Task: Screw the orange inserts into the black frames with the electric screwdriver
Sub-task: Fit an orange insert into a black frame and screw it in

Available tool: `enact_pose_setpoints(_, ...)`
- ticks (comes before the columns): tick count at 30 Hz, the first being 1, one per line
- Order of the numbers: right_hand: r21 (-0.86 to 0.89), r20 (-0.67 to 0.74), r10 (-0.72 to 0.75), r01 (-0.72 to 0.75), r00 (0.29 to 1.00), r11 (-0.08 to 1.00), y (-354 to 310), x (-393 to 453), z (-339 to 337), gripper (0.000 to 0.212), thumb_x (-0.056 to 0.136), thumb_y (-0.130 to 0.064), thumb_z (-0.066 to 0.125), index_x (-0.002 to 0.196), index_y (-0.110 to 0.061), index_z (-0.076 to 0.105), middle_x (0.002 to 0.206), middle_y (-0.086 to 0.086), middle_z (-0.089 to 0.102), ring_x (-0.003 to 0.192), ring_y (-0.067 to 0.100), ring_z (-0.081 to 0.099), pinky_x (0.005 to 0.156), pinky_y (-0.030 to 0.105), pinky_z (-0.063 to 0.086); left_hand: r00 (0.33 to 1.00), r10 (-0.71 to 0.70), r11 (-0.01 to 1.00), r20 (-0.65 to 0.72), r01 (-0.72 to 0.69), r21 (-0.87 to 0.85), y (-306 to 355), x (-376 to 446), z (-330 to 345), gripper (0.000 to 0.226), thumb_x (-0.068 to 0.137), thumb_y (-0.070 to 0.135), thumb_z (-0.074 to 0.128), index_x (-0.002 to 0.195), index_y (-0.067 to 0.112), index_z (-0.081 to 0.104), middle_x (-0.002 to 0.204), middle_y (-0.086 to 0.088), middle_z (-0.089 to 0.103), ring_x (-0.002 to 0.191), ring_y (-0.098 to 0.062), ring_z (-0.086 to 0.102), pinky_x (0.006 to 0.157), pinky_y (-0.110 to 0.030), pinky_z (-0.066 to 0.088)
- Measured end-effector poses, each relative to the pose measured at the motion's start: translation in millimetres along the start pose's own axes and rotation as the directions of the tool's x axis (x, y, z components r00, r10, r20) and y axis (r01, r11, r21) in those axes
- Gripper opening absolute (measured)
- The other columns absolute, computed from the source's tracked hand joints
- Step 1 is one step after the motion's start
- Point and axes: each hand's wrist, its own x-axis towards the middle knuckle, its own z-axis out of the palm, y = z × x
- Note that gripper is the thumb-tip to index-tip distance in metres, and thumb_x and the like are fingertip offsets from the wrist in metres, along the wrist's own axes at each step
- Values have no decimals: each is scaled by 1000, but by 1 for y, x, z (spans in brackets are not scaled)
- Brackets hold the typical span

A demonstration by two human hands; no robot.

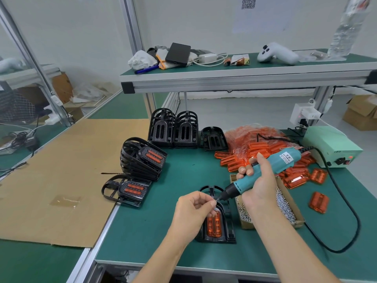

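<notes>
A black frame (228, 227) with an orange insert (213, 223) seated in it lies on the green mat in front of me. My right hand (258, 180) grips the teal electric screwdriver (263, 172), its black tip pointing down-left over the frame's top. My left hand (193, 209) hovers above the frame and pinches something small, apparently a screw, right at the bit tip. Loose orange inserts (265, 152) are heaped at the right. Empty black frames (173, 129) stand at the back. Finished frames (142, 158) with inserts are stacked at the left.
A cardboard box of screws (285, 207) sits under my right forearm. The screwdriver's black cable (346, 213) loops to a pale green power unit (330, 146) at the right. Brown cardboard sheet (61, 170) covers the left bench. A shelf (244, 78) overhangs the back.
</notes>
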Motion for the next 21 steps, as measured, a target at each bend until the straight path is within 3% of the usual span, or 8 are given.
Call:
enact_pose_setpoints(4,-62,3,-53,53,999,997,-1,-4,4,27,101,-27,66,77,-16,60,57,-2,46,56,13,50,57,25,44,999,4,998,34,-6,62,-2,1,-2,13,92,8,75,94,21,77,87,-2,79,85,-16,78,82,-26,61)
enact_pose_setpoints(8,-103,19,-67,68,998,992,4,-7,8,25,101,-23,66,79,-14,58,59,1,45,58,16,47,63,32,42,999,46,985,-3,-45,166,-3,4,-2,18,92,8,74,90,26,76,84,4,78,81,-11,77,79,-25,61)
enact_pose_setpoints(12,-134,45,-106,111,993,985,7,-6,12,24,101,-18,66,81,-11,55,59,5,41,56,20,44,60,32,42,992,121,943,-36,-104,315,-7,7,-1,19,92,15,75,85,33,75,81,16,76,79,-4,75,79,-21,59)
enact_pose_setpoints(15,-167,70,-142,152,987,974,9,-5,12,24,100,-15,67,81,-9,55,55,4,43,52,19,46,57,30,46,974,222,873,-39,-181,453,-8,7,2,15,92,19,74,85,32,75,79,25,72,78,2,70,73,-14,54)
enact_pose_setpoints(19,-198,91,-166,181,982,963,10,-4,12,20,99,-14,69,86,-8,55,55,3,47,51,20,47,56,28,49,925,379,721,6,-299,625,-12,6,5,5,91,25,73,91,30,73,86,21,68,84,-3,62,78,-26,53)
enact_pose_setpoints(21,-212,92,-174,190,981,959,12,-3,10,21,99,-14,69,84,-8,55,53,3,47,51,20,46,57,28,49,894,448,662,16,-344,666,-15,5,5,8,87,24,76,90,31,73,91,23,60,94,-4,55,85,-25,47)
